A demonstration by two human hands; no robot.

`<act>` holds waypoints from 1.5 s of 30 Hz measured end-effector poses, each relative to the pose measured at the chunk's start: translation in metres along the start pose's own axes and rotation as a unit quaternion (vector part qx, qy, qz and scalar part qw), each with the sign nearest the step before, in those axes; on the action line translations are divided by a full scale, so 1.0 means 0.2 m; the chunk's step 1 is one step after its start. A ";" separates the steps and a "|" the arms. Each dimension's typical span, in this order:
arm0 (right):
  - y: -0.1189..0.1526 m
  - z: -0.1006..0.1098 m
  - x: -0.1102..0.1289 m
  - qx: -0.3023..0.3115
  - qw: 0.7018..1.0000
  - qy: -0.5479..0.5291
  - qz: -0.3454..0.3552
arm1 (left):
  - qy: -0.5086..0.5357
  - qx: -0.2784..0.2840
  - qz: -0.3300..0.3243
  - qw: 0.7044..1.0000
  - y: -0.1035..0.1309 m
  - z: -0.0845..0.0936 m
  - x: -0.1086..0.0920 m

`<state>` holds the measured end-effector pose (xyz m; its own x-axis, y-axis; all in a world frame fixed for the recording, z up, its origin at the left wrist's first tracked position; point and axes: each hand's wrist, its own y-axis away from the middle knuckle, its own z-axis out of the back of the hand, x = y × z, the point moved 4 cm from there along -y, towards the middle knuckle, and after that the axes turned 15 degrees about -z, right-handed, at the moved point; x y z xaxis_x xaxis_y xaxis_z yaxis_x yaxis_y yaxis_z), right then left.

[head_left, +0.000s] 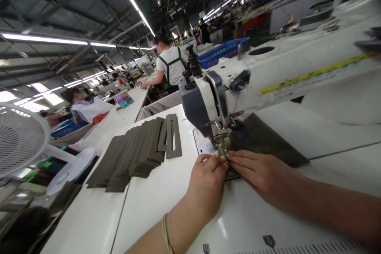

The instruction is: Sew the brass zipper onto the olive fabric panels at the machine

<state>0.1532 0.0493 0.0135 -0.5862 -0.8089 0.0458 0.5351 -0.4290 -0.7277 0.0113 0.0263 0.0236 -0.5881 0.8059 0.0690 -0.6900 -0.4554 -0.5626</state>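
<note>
A dark olive fabric piece lies under the head of a white sewing machine, by the needle and presser foot. My left hand is closed just in front of the foot, thumb and forefinger pinched at the fabric's near edge. Beside it, my right hand lies low over the fabric, fingers stretched out together and tips almost meeting the left fingers. Its thumb is hidden. Both hands cover much of the fabric's near edge.
Left of the machine, a fanned stack of olive panels lies on the white table, with slotted frame-shaped pieces at its right end. A white fan stands far left. Co-workers sit and stand beyond; a blue crate is behind the machine.
</note>
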 end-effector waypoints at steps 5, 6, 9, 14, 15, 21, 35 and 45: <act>-0.01 0.00 -0.01 -0.001 1.000 -0.007 -0.005 | -0.003 0.010 -0.009 1.000 -0.01 0.00 0.02; -0.02 0.00 -0.02 -0.004 1.000 -0.009 -0.006 | -0.005 0.008 -0.013 1.000 -0.01 0.00 0.03; -0.04 -0.01 -0.03 -0.018 1.000 -0.020 -0.010 | -0.017 0.012 -0.018 1.000 -0.02 -0.01 0.05; -0.07 -0.01 -0.04 -0.026 0.999 -0.029 -0.025 | -0.023 0.018 -0.017 0.999 -0.03 -0.02 0.09; -0.08 -0.02 -0.05 -0.026 0.999 -0.032 -0.033 | -0.023 0.017 -0.013 1.000 -0.03 -0.03 0.10; -0.07 -0.06 -0.07 -0.003 0.998 -0.041 -0.049 | -0.004 0.049 0.028 0.998 -0.02 -0.06 0.14; 0.05 -0.08 -0.09 0.001 0.999 -0.012 -0.042 | 0.025 0.059 0.041 0.997 0.05 -0.02 0.05; -0.01 -0.12 -0.13 0.018 0.998 -0.016 -0.062 | 0.008 0.084 0.009 0.996 0.02 -0.05 0.14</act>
<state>0.1527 0.0797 -0.0030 -0.6291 -0.7614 0.1564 0.4823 -0.5402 -0.6896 -0.0039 0.0499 0.0149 -0.5952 0.8022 0.0470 -0.7411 -0.5254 -0.4179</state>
